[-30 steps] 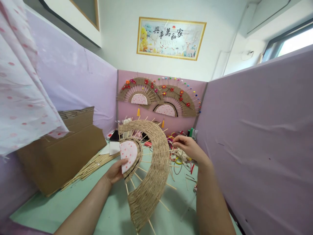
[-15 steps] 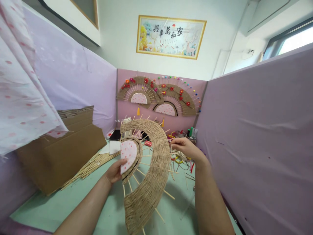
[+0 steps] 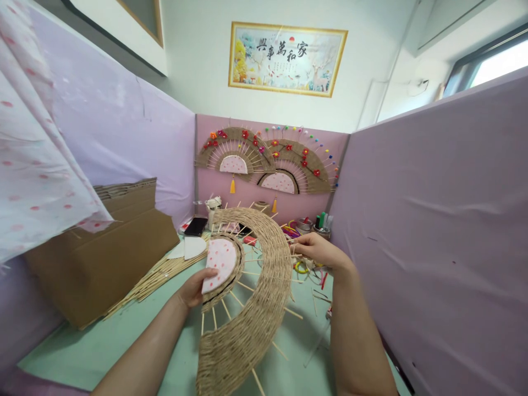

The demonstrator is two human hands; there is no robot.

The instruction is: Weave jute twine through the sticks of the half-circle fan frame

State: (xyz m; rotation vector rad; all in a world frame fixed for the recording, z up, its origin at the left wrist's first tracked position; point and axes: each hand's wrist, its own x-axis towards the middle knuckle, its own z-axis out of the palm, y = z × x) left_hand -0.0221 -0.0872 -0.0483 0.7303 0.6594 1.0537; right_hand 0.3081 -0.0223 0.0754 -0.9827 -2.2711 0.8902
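A half-round woven twine fan (image 3: pixel 270 275) stands tilted over the table, thin wooden sticks radiating through its band. My left hand (image 3: pixel 197 289) grips it at the straight side of its half-round centre, thumb on the white cloth with pink dots (image 3: pixel 221 263). A dark line curves around that cloth patch. At the fan's outer right edge is my right hand (image 3: pixel 315 248), fingers pinched together beside the stick ends. What lies between those fingertips is too small to make out.
A bundle of thin sticks (image 3: pixel 154 280) lies left beside a cardboard piece (image 3: pixel 103 253). Dotted cloth (image 3: pixel 41 165) hangs at upper left. Two finished fans (image 3: pixel 235 140) hang on the pink back panel. A phone (image 3: pixel 196 226), coloured pipe cleaners (image 3: pixel 303 267) and markers (image 3: pixel 323 221) sit behind.
The fan has turned and tipped slightly, its upper end lower and its lower end further left. My right hand has stayed at the outer edge, its fingers still pinched.
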